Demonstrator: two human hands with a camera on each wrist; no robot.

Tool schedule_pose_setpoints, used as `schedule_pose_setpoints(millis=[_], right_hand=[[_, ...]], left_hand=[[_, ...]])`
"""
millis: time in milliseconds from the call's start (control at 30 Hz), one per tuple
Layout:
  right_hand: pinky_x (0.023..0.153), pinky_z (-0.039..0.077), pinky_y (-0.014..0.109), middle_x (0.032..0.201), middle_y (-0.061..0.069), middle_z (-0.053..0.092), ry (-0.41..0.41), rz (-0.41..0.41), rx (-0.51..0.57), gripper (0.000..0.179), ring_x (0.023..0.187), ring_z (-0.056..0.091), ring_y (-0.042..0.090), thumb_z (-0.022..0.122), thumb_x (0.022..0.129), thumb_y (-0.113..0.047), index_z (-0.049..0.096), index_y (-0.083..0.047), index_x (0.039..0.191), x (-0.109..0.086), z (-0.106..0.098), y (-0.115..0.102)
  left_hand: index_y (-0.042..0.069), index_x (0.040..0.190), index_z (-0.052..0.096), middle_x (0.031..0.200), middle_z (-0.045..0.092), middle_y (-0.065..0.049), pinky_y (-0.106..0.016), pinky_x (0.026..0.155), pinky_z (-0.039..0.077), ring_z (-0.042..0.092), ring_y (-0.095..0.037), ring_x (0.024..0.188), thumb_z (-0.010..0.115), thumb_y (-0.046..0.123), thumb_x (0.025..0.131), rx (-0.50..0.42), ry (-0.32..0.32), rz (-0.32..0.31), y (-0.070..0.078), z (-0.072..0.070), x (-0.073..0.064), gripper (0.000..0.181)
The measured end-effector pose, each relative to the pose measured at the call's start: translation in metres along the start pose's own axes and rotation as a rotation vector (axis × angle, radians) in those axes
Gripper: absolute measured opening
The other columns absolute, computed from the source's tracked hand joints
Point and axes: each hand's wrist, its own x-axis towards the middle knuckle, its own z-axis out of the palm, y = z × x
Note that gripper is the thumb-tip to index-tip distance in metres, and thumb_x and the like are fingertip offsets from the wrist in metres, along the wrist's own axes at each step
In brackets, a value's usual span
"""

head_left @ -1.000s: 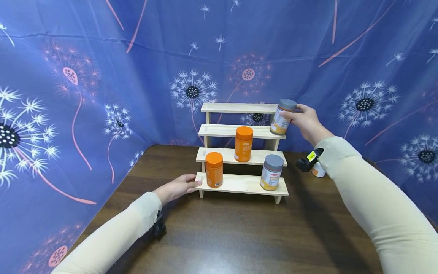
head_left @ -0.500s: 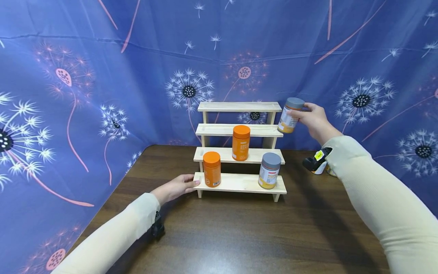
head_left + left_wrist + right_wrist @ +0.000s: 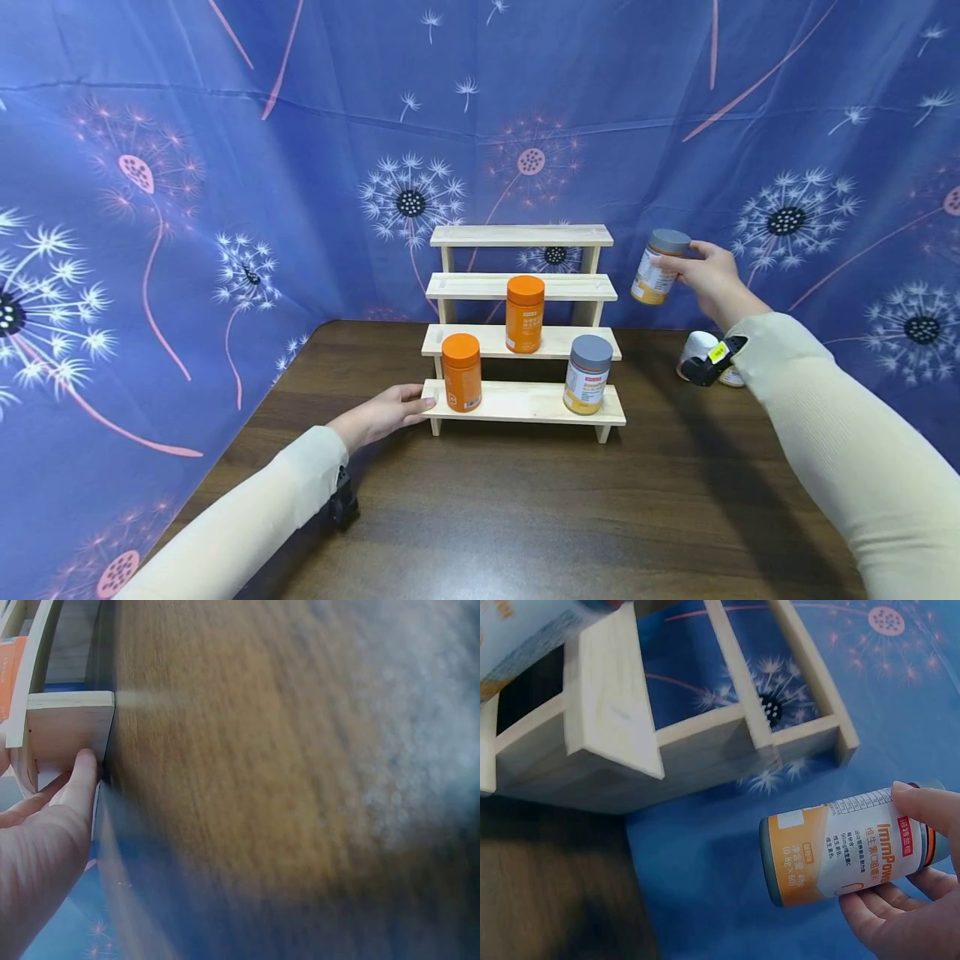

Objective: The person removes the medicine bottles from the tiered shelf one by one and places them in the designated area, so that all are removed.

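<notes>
My right hand (image 3: pixel 712 279) grips a grey-lidded jar (image 3: pixel 660 267) by its upper part, holding it in the air to the right of the wooden stepped rack (image 3: pixel 525 402). In the right wrist view the jar (image 3: pixel 844 847) shows a white and orange label, thumb on one side and fingers on the other. My left hand (image 3: pixel 382 414) holds the left end of the rack's lowest step; in the left wrist view a digit lies against the side panel (image 3: pixel 71 735). An orange jar (image 3: pixel 461 375) and another grey-lidded jar (image 3: pixel 587 375) stand on that step. A second orange jar (image 3: pixel 524 315) stands one step higher.
On the dark wooden table (image 3: pixel 480 500), a white-lidded jar (image 3: pixel 697 352) stands behind my right wrist, with part of another container (image 3: pixel 731 377) beside it. A blue dandelion-print cloth (image 3: pixel 330 183) hangs close behind the rack and along the left side.
My right hand has carried the grey-lidded jar away from the right end of the rack's upper steps, rightward into the air. My left hand keeps its hold on the lowest step.
</notes>
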Motion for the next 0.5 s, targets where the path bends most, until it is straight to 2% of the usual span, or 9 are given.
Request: schedule_pose_setpoints(millis=[233,500], right_hand=[[0.117,0.033,0.047,0.159,0.02,0.021,-0.002,0.019,-0.051,0.093,0.14,0.034,0.037,0.066,0.09,-0.041,0.012,-0.002,0.155,0.002,-0.004,0.022],[0.115,0.035,0.049,0.158,0.023,0.021,-0.02,0.034,-0.1,0.091,0.14,0.031,0.041,0.065,0.091,-0.04,0.012,-0.001,0.154,0.0,-0.004,0.04]], left_hand=[[-0.015,0.145,0.023,0.147,0.035,-0.031,-0.046,0.116,0.033,0.043,-0.034,0.134,0.048,0.011,0.102,0.0,0.004,-0.006,0.0,0.002,0.001,0.057],[-0.016,0.144,0.026,0.144,0.04,-0.031,-0.046,0.117,0.033,0.052,-0.022,0.122,0.046,0.01,0.103,0.001,-0.025,0.028,0.002,0.003,-0.002,0.053]])
